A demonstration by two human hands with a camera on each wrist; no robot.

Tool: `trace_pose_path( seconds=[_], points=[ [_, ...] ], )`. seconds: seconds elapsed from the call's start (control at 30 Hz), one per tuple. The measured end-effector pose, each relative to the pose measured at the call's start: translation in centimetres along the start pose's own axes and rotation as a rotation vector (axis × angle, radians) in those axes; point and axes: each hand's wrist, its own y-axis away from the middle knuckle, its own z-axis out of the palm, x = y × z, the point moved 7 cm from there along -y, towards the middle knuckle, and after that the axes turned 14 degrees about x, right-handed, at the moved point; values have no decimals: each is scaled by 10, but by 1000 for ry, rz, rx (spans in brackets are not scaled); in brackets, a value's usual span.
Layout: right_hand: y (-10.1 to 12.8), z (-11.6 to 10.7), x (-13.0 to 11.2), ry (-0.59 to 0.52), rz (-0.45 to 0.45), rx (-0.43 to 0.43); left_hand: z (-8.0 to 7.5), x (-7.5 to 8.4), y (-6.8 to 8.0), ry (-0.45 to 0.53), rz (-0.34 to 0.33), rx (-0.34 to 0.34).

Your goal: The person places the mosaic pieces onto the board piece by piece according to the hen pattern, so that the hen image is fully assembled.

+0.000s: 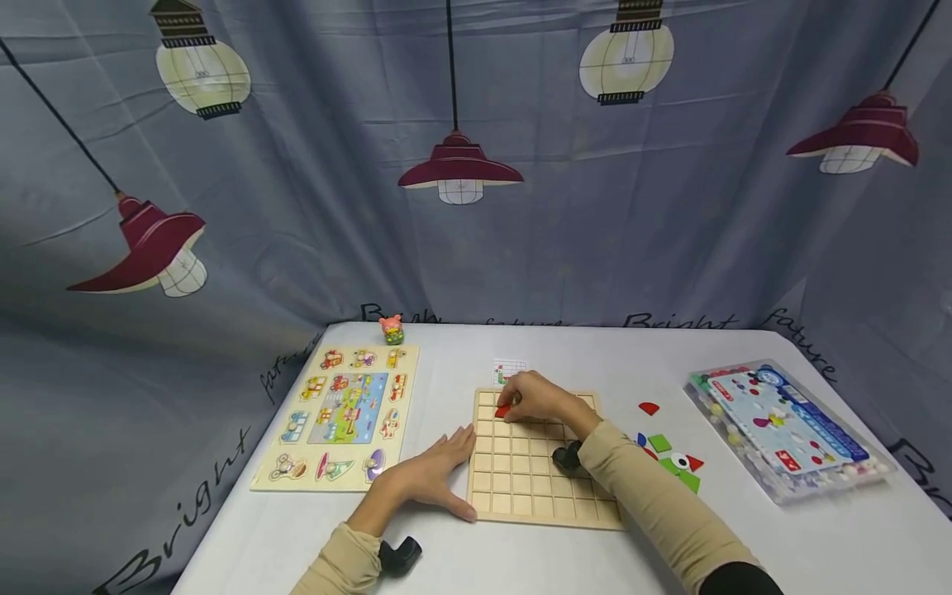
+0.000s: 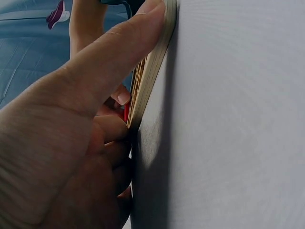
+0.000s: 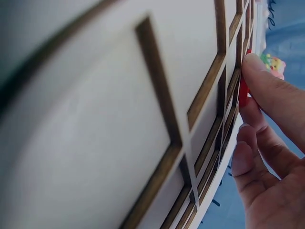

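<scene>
Step in hand, as I judge it: seating 1 red piece [image 1: 502, 411] in the far-left cells of the wooden grid board [image 1: 521, 487]. Your right hand [image 1: 541, 399] pinches the piece against the board; your left hand [image 1: 430, 477] lies flat with fingers straight, bracing the board's left edge. Next move calls for squaring the piece to its cell. The white table [image 1: 521, 562] also holds loose pieces [image 1: 673, 459], a picture puzzle [image 1: 342, 417] and a plastic box [image 1: 781, 430]; a lamp-print curtain [image 1: 297, 165] hangs behind.

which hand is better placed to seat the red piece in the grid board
Right. The right hand already pinches the red piece over the wooden grid board, while the left hand lies flat against its left edge.
</scene>
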Motion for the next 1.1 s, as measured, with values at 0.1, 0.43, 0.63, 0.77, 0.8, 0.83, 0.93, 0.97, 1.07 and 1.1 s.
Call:
trace_pose_path(
  seconds=[0.1, 0.43, 0.63, 0.77, 0.8, 0.83, 0.93, 0.97, 1.07, 1.1],
  points=[
    [-1, 1, -1, -4, -7, -7, 0, 0, 0, 6, -5, -4],
    [-2, 1, -4, -3, -44, -26, -3, 1, -1, 7, 5, -5],
    [-1, 2, -4, -5, -37, -30, -2, 0, 0, 9, 2, -7],
    [-1, 3, -3, 6, -32, -30, -2, 0, 1, 16, 2, -7],
    [-1, 3, -3, 8, -30, -32, -1, 0, 1, 17, 2, -8],
    [-1, 3, -3, 9, -30, -32, -1, 0, 1, 17, 2, -9],
    [0, 1, -4, 6, -35, -29, -1, 0, 0, 15, 1, -11],
    [0, 0, -5, -2, -33, -26, -1, 0, 0, 15, 0, -12],
    [2, -2, -5, -23, -17, -16, -1, 0, 0, 13, -4, -13],
    [3, -3, -4, -31, -8, -14, -1, -1, 0, 14, -7, -14]
  ],
)
